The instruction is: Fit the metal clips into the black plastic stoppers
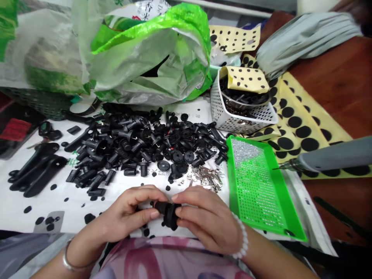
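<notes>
Both hands meet at the near table edge around one small black plastic part. My left hand pinches its left end with thumb and fingers. My right hand wraps its fingers over the right side. Just beyond them lies a big heap of black plastic parts on white paper, with a small pile of silver metal clips at its right.
A green perforated tray holding tiny screws lies to the right. A white basket of black parts stands behind it. Yellow sheets with black round stickers, a grey electric screwdriver and green-and-clear plastic bags surround the area.
</notes>
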Motion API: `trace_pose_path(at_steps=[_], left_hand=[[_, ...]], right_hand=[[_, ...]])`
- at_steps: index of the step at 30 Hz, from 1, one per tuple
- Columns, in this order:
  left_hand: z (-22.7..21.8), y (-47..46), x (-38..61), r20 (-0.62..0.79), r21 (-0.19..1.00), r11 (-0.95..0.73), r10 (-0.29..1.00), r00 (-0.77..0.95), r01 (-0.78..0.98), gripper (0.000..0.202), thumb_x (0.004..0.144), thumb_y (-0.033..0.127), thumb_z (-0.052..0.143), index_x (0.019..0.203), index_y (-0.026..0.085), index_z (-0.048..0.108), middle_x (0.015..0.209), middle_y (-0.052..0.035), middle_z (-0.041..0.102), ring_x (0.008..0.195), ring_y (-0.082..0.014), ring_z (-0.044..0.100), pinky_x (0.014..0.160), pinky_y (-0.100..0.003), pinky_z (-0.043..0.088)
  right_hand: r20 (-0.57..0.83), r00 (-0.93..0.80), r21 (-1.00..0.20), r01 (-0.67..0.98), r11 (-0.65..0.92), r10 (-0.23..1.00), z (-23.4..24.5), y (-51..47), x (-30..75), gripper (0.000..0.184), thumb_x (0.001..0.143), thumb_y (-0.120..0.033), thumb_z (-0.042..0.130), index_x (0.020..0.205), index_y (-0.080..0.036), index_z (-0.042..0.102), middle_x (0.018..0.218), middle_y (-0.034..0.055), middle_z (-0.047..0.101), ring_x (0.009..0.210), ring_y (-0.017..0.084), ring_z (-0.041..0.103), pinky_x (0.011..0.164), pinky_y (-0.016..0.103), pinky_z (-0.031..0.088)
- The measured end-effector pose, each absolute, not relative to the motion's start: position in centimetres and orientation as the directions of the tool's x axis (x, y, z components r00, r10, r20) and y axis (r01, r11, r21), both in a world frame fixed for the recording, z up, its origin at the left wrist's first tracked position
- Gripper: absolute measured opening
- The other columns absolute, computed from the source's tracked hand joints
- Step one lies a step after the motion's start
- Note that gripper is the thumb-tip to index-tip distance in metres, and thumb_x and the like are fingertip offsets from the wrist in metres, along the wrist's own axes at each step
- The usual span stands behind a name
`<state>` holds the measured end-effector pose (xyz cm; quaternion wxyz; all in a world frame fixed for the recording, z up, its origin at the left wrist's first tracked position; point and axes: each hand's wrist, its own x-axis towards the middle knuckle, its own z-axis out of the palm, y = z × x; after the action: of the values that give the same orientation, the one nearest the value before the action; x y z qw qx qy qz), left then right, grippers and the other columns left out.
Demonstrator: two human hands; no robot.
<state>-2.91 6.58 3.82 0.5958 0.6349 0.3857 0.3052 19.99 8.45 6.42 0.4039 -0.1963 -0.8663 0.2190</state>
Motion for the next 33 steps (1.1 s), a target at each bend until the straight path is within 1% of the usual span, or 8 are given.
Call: trace_pose_path(at_steps=[4, 7, 9, 12, 15, 19, 28, 33], left_hand=[[3.8, 6.9, -2.4, -0.187, 0.974, 0.226, 0.827, 0.530, -0.009, 0.020, 0.083, 0.027, 0.058, 0.100, 0.018, 0.067, 0.093, -0.0067, 0.065, 0.080, -0.0169, 0.060, 0.069, -0.026, 0.049], [3.9, 7.3, -1.8, -0.232, 0.948, 0.311, 0.827, 0.513, -0.073, 0.020, 0.080, 0.029, 0.062, 0.095, 0.017, 0.069, 0.088, -0.0059, 0.067, 0.076, -0.0160, 0.060, 0.067, -0.025, 0.049], [4.0, 7.4, -1.5, -0.270, 0.929, 0.357, 0.835, 0.479, -0.097, 0.021, 0.077, 0.030, 0.066, 0.093, 0.017, 0.070, 0.083, -0.0048, 0.067, 0.070, -0.0140, 0.059, 0.064, -0.024, 0.048], [4.1, 7.5, -1.2, -0.322, 0.898, 0.419, 0.834, 0.447, -0.134, 0.022, 0.074, 0.029, 0.068, 0.093, 0.018, 0.071, 0.075, -0.0029, 0.068, 0.063, -0.0111, 0.056, 0.062, -0.022, 0.048], [4.0, 7.4, -1.0, -0.337, 0.885, 0.440, 0.832, 0.441, -0.152, 0.022, 0.074, 0.030, 0.068, 0.094, 0.019, 0.071, 0.074, -0.0026, 0.068, 0.062, -0.0111, 0.056, 0.062, -0.022, 0.048], [3.8, 7.3, -0.9, -0.349, 0.885, 0.446, 0.824, 0.446, -0.132, 0.027, 0.074, 0.033, 0.067, 0.096, 0.017, 0.070, 0.076, -0.0044, 0.068, 0.064, -0.0129, 0.058, 0.064, -0.025, 0.049], [3.5, 7.2, -1.0, -0.364, 0.878, 0.471, 0.774, 0.518, -0.088, 0.029, 0.078, 0.034, 0.064, 0.099, 0.015, 0.070, 0.070, -0.0039, 0.066, 0.058, -0.0098, 0.052, 0.058, -0.021, 0.043], [3.2, 7.1, -0.8, -0.364, 0.849, 0.511, 0.750, 0.552, -0.134, 0.035, 0.077, 0.039, 0.064, 0.097, 0.011, 0.070, 0.064, -0.0051, 0.065, 0.051, -0.0086, 0.049, 0.049, -0.019, 0.038]], right_hand=[[0.571, -0.589, -0.641, 0.115, 0.759, 0.572, 6.2, 8.5, 20.0, 0.011, 0.086, -0.012, 0.054, 0.095, -0.010, 0.060, 0.099, 0.0151, 0.064, 0.093, 0.018, 0.061, 0.079, 0.030, 0.053], [0.527, -0.553, -0.726, 0.102, 0.680, 0.645, 5.9, 8.4, 20.1, 0.013, 0.086, -0.010, 0.053, 0.098, -0.011, 0.059, 0.100, 0.0145, 0.062, 0.094, 0.017, 0.061, 0.079, 0.028, 0.054], [0.504, -0.529, -0.741, 0.140, 0.656, 0.682, 5.8, 8.4, 20.2, 0.016, 0.085, -0.009, 0.053, 0.100, -0.013, 0.059, 0.100, 0.0129, 0.062, 0.094, 0.017, 0.061, 0.079, 0.029, 0.054], [0.502, -0.554, -0.687, 0.211, 0.695, 0.664, 6.0, 8.5, 20.4, 0.022, 0.086, -0.014, 0.054, 0.108, -0.013, 0.056, 0.105, 0.0142, 0.061, 0.097, 0.020, 0.060, 0.081, 0.033, 0.054], [0.493, -0.637, -0.575, 0.273, 0.771, 0.593, 6.4, 8.7, 20.8, 0.035, 0.087, -0.022, 0.054, 0.120, -0.010, 0.049, 0.111, 0.0171, 0.059, 0.104, 0.022, 0.057, 0.084, 0.036, 0.053], [0.471, -0.691, -0.461, 0.338, 0.821, 0.549, 6.8, 8.8, 21.2, 0.034, 0.089, -0.019, 0.050, 0.122, -0.011, 0.049, 0.106, 0.0155, 0.061, 0.098, 0.021, 0.059, 0.080, 0.035, 0.054], [0.468, -0.745, -0.368, 0.324, 0.871, 0.475, 6.0, 8.6, 21.5, 0.033, 0.089, -0.013, 0.049, 0.122, -0.009, 0.050, 0.106, 0.0177, 0.063, 0.100, 0.023, 0.060, 0.077, 0.038, 0.056], [0.487, -0.728, -0.382, 0.320, 0.867, 0.483, 6.2, 8.7, 21.3, 0.033, 0.090, -0.015, 0.048, 0.123, -0.009, 0.050, 0.105, 0.0172, 0.064, 0.099, 0.021, 0.061, 0.076, 0.035, 0.057]])
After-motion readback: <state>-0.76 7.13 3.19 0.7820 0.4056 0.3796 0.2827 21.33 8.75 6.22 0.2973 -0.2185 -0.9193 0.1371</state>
